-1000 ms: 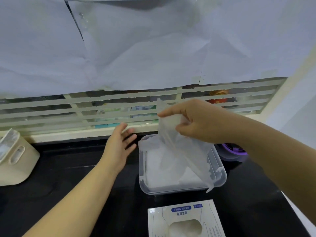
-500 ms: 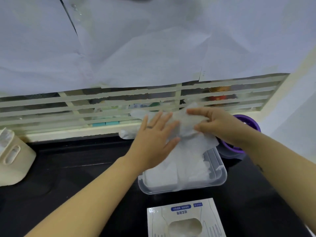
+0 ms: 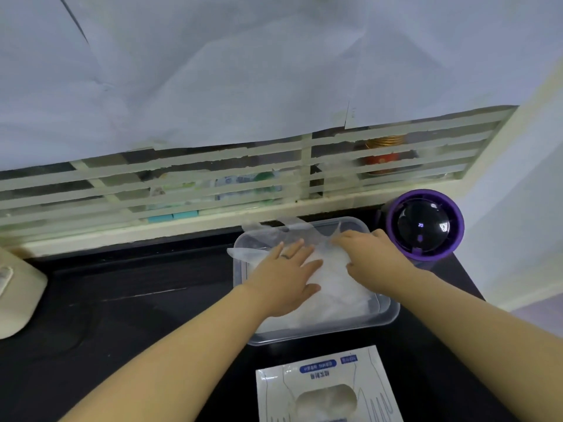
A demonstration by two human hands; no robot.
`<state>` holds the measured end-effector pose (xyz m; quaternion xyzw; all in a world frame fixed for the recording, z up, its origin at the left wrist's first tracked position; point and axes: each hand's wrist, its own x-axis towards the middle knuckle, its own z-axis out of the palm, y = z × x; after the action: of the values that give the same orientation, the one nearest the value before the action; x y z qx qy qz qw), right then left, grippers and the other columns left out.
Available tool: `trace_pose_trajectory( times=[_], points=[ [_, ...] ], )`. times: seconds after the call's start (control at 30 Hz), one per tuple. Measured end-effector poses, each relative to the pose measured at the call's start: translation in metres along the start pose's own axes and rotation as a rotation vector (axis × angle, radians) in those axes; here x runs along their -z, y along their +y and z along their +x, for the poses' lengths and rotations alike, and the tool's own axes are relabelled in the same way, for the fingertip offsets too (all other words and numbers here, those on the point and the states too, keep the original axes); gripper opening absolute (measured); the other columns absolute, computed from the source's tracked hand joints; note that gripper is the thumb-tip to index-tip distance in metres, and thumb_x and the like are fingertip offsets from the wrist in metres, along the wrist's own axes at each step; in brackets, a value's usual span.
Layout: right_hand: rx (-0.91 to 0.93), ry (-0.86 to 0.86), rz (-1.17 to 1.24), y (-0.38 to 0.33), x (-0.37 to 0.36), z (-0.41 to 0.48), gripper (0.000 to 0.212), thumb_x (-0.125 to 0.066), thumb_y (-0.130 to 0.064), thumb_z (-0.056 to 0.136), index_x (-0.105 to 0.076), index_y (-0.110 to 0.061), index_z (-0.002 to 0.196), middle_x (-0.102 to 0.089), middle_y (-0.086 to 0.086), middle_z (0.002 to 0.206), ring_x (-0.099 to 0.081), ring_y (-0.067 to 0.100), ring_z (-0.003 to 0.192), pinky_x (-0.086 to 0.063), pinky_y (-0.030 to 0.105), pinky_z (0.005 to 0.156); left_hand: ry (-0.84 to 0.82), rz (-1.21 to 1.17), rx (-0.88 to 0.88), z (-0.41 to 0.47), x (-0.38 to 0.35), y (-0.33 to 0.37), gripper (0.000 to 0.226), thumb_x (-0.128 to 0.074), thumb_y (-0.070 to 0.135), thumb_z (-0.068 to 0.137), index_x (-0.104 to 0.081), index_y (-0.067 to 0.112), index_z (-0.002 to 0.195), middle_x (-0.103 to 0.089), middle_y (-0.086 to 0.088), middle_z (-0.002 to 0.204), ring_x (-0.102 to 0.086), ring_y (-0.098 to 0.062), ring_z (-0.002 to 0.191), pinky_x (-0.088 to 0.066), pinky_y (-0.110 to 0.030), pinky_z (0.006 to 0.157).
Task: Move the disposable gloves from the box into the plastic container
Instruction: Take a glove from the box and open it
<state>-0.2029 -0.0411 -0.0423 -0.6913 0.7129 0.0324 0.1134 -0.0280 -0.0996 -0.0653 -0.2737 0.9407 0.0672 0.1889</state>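
Gloves: translucent white pile inside the plastic container; number not countable. One glove's edge hangs over the far-left rim.
Plastic container: one, clear, rectangular, lidless, on the black worktop.
Left hand: flat, fingers straight, palm pressing down on the pile.
Right hand: on the pile's far right part, knuckles up; cannot tell whether the fingers pinch a glove or only press.
Box: one, white, lying flat on the near side of the container, not touching it; more gloves show through its oval opening.
Other: one purple round device just right of the container; one beige tub at far left.
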Motion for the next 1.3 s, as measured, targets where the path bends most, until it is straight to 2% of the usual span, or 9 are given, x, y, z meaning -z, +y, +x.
trace_pose_trajectory(
  times=[0.1, 0.3, 0.4, 0.53, 0.67, 0.8, 0.97, 1.13, 1.3],
  points=[
    [0.031, 0.01, -0.197, -0.004, -0.002, -0.002, 0.043, -0.049, -0.013, 0.094, -0.044, -0.022, 0.135, -0.049, 0.001, 0.132, -0.051, 0.02, 0.099, -0.03, 0.029, 0.088, -0.087, -0.086, 0.031, 0.003, -0.008, -0.003, 0.059, -0.025, 0.048, 0.104, -0.009, 0.025, 0.156, 0.003, -0.004, 0.164, -0.002, -0.023, 0.15, -0.005, -0.042, 0.121],
    [0.081, 0.119, -0.203, -0.026, 0.001, -0.004, 0.045, -0.056, -0.023, 0.093, -0.045, -0.021, 0.137, -0.037, 0.006, 0.136, -0.037, 0.024, 0.123, -0.033, 0.037, 0.101, -0.172, -0.216, 0.042, 0.007, -0.018, -0.001, 0.062, -0.03, 0.049, 0.103, -0.009, 0.026, 0.156, 0.003, -0.002, 0.164, -0.008, -0.026, 0.149, -0.011, -0.039, 0.121],
    [0.089, -0.149, 0.014, -0.041, -0.008, 0.002, 0.053, -0.059, -0.029, 0.093, -0.041, -0.015, 0.14, -0.036, 0.008, 0.139, -0.039, 0.025, 0.124, -0.04, 0.035, 0.1, -0.157, -0.361, 0.061, 0.01, -0.02, -0.003, 0.06, -0.035, 0.04, 0.103, -0.011, 0.025, 0.155, 0.0, 0.0, 0.164, -0.012, -0.027, 0.148, -0.02, -0.04, 0.118],
    [-0.017, -0.453, 0.156, -0.043, -0.027, 0.006, 0.096, -0.065, -0.047, 0.086, -0.006, -0.012, 0.153, -0.013, 0.012, 0.157, -0.016, 0.031, 0.142, -0.029, 0.043, 0.112, -0.164, -0.735, 0.186, 0.014, -0.018, -0.013, 0.059, -0.041, 0.018, 0.101, -0.018, 0.024, 0.154, -0.004, 0.001, 0.162, -0.024, -0.02, 0.143, -0.031, -0.026, 0.106],
    [-0.07, -0.585, 0.127, -0.042, -0.037, 0.009, 0.102, -0.061, -0.049, 0.088, 0.008, -0.011, 0.152, 0.009, 0.014, 0.16, 0.006, 0.033, 0.147, -0.019, 0.05, 0.116, -0.074, -0.97, 0.373, 0.028, -0.021, -0.02, 0.058, -0.041, 0.012, 0.098, -0.024, 0.022, 0.152, -0.013, -0.003, 0.159, -0.047, -0.015, 0.107, -0.04, -0.021, 0.081],
    [-0.121, -0.619, 0.02, -0.044, -0.039, 0.01, 0.103, -0.058, -0.054, 0.088, 0.008, -0.008, 0.152, 0.009, 0.021, 0.158, 0.001, 0.039, 0.146, -0.021, 0.052, 0.116, -0.084, -1.004, 0.408, 0.04, -0.027, -0.012, 0.055, -0.041, 0.01, 0.098, -0.028, 0.019, 0.151, -0.019, -0.004, 0.157, -0.048, -0.022, 0.119, -0.042, -0.024, 0.088],
    [0.014, -0.371, -0.183, -0.058, -0.027, 0.012, 0.085, -0.053, -0.059, 0.087, -0.024, -0.007, 0.148, -0.033, 0.016, 0.146, -0.029, 0.033, 0.132, -0.027, 0.043, 0.107, -0.115, -1.048, 0.414, 0.045, -0.028, -0.008, 0.046, -0.038, 0.02, 0.104, -0.031, 0.017, 0.149, -0.037, -0.007, 0.151, -0.042, -0.023, 0.132, -0.034, -0.026, 0.097],
    [-0.135, -0.643, 0.028, -0.048, -0.05, 0.019, 0.105, -0.055, -0.057, 0.088, 0.016, -0.011, 0.151, 0.018, 0.02, 0.157, 0.008, 0.038, 0.146, -0.015, 0.053, 0.117, -0.031, -1.134, 0.51, 0.043, -0.027, -0.014, 0.039, -0.037, 0.01, 0.102, -0.047, 0.02, 0.137, -0.051, 0.0, 0.132, -0.052, -0.012, 0.101, -0.038, -0.018, 0.08],
    [-0.133, -0.635, 0.079, -0.042, -0.049, 0.016, 0.103, -0.056, -0.057, 0.088, 0.011, -0.015, 0.153, 0.013, 0.018, 0.159, 0.007, 0.038, 0.146, -0.015, 0.054, 0.117, 0.013, -1.127, 0.6, 0.034, -0.021, -0.017, 0.047, -0.039, 0.011, 0.099, -0.042, 0.022, 0.145, -0.046, -0.006, 0.141, -0.046, -0.018, 0.103, -0.039, -0.024, 0.087]
  ],
)
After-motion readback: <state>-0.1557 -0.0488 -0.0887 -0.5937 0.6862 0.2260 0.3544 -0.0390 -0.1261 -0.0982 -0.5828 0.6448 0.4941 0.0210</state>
